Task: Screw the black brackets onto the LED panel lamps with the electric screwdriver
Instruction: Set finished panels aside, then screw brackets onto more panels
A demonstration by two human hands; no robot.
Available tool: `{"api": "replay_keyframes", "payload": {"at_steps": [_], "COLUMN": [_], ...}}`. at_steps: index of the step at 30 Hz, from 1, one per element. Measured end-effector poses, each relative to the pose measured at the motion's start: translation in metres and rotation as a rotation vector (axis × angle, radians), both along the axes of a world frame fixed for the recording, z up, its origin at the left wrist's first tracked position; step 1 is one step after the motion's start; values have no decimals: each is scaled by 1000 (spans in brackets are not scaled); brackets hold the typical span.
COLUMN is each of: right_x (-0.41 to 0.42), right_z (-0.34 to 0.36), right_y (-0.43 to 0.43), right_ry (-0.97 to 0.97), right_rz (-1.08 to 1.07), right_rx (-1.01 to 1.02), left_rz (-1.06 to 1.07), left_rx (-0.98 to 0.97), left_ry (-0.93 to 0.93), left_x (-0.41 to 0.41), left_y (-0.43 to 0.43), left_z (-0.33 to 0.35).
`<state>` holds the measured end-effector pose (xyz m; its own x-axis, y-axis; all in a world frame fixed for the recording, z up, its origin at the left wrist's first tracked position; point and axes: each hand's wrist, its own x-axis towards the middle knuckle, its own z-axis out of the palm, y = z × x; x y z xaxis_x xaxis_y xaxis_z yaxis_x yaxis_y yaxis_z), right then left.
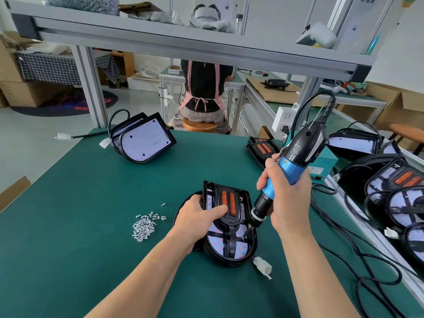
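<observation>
Two hands share the job at this moment, and I read each as placed for a reason. The left hand grasps the LED panel lamp, which lies face up on the green mat right in front of me. Its fingers curl over the lamp's left rim and the thumb presses down on the black bracket, I judge so that neither part turns or slides under the driver's torque. The right hand is wrapped tightly around the blue barrel of the electric screwdriver, low on the body for control. The tool leans to the right, so its bit meets the bracket's right arm near the lamp's rounded end. Whether a screw already sits under the bit I cannot tell. A loose pile of screws lies just to the left of the lamp, within easy reach of the holding hand. Bare lamps rest at the far left of the mat, while lamps with brackets are stacked along the right edge, which I take as the flow of work from left to right.
</observation>
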<state>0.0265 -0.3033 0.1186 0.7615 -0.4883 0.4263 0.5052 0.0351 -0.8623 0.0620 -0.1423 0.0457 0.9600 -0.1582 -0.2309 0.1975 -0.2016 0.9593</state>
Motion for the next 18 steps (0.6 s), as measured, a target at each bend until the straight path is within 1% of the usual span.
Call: {"api": "replay_keyframes", "payload": {"at_steps": [10, 15, 18], "right_x": [7, 11, 13], "right_z": [-2, -4, -4], "right_y": [0, 0, -1], "right_ry": [4, 24, 39], "right_rz": [17, 90, 156], "right_rx": [15, -33, -26], "left_rz": [5, 12, 17], "left_rx": [-16, -6, -11], "left_ry": [-9, -15, -9], "left_x": [2, 2, 0], "left_y": [-1, -1, -1], "left_z": [-2, -5, -4]}}
